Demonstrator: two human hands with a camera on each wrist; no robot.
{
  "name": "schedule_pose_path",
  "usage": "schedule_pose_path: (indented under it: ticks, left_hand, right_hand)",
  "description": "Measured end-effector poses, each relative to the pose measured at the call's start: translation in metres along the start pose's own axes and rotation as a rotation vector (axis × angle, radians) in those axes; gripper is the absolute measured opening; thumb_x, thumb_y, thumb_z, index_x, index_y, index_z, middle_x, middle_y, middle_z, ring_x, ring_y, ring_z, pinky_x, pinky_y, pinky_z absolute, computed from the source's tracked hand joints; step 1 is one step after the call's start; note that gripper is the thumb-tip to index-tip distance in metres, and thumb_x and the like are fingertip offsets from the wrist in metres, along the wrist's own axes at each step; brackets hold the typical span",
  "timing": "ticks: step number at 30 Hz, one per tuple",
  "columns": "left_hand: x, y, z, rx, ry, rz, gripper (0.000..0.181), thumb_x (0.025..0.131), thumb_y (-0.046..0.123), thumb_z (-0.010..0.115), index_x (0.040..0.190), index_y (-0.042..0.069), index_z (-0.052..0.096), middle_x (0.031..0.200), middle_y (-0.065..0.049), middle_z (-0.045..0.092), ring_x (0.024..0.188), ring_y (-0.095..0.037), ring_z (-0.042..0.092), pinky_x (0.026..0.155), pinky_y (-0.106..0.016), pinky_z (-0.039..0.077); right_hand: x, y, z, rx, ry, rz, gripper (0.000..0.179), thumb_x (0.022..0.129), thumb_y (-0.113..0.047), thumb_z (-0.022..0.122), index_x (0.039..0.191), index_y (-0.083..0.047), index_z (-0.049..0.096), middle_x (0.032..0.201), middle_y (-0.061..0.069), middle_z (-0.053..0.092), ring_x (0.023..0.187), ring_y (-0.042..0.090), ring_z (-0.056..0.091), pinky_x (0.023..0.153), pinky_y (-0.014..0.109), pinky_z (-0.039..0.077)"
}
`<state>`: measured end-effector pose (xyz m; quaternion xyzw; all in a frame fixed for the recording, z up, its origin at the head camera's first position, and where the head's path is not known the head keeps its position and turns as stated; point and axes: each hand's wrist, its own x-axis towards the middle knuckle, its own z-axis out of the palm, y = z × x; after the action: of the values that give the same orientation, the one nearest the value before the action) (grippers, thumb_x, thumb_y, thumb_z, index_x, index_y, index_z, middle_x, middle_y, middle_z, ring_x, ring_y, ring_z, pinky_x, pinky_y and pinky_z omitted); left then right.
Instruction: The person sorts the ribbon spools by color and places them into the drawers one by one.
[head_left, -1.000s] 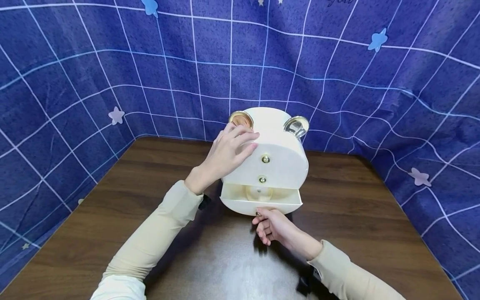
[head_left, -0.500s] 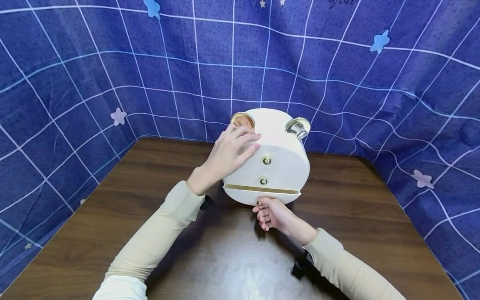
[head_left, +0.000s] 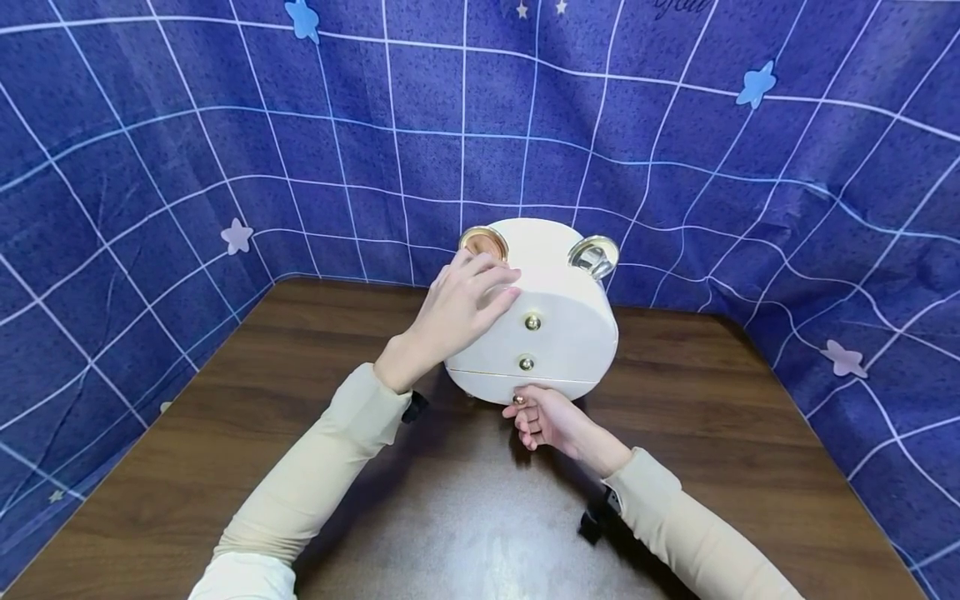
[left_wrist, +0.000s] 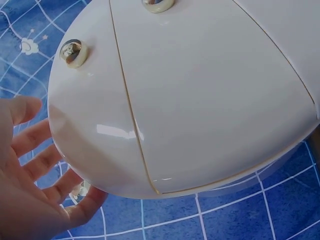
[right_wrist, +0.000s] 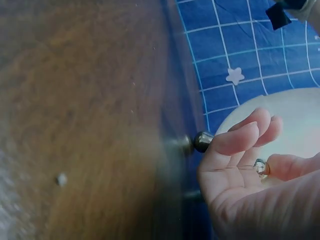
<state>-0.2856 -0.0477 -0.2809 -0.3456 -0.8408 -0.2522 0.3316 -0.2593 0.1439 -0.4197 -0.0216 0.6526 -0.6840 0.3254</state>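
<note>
A white rounded box (head_left: 570,342) with gold knobs and two bell-like metal ears stands on the table. My left hand (head_left: 461,304) rests on its upper left side beside the gold ear (head_left: 483,242), fingers spread and loosely bent. In the left wrist view the fingers of that hand (left_wrist: 30,175) lie along the box's curved edge. At the bottom drawer (head_left: 480,385), my right hand (head_left: 555,425) pinches the small drawer knob (head_left: 519,400) between thumb and fingers. Only a thin seam shows above this drawer. The right wrist view shows the thumb touching the knob (right_wrist: 260,167).
Dark wooden table (head_left: 360,500) surrounds the box. Behind it hangs a blue grid-patterned cloth (head_left: 420,150) with stars. The silver ear (head_left: 595,256) sticks out at the upper right, and a round metal foot (right_wrist: 203,142) shows under the box.
The bottom drawer has slid back into the box, from well out to flush. My right hand has moved inward with its knob. My left hand has stayed in place.
</note>
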Motion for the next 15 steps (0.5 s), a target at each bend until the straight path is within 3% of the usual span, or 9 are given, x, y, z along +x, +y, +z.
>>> schedule_pose_path:
  ticks: [9,13,15]
  left_hand:
    - [0.0,0.0,0.001,0.012,-0.015,-0.016,0.028,0.093,0.034,0.059,0.113,0.018,0.071,0.113,0.0,0.068,0.102,-0.02,0.054,0.078,-0.038,0.044]
    - [-0.004,-0.002,0.002,0.014,0.004,0.01,0.03,0.094,0.033,0.06,0.117,0.018,0.069,0.119,-0.001,0.066,0.107,-0.021,0.054,0.082,-0.038,0.044]
    - [-0.008,-0.006,0.002,-0.01,0.031,0.052,0.03,0.095,0.031,0.06,0.119,0.015,0.068,0.122,-0.003,0.065,0.111,-0.021,0.054,0.089,-0.038,0.045]
  right_hand:
    - [0.002,0.003,-0.006,0.038,-0.024,0.023,0.041,0.101,-0.038,0.038,0.099,-0.002,0.059,0.053,-0.008,0.053,0.046,0.009,0.049,0.051,0.024,0.041]
    - [-0.008,0.001,0.002,-0.064,-0.06,0.021,0.049,0.099,-0.047,0.04,0.092,-0.004,0.063,0.052,-0.006,0.056,0.043,0.008,0.05,0.046,0.023,0.039]
    - [-0.021,-0.005,0.009,-0.158,-0.098,-0.046,0.05,0.1,-0.046,0.041,0.095,-0.001,0.064,0.056,-0.002,0.059,0.045,0.009,0.053,0.046,0.024,0.042]
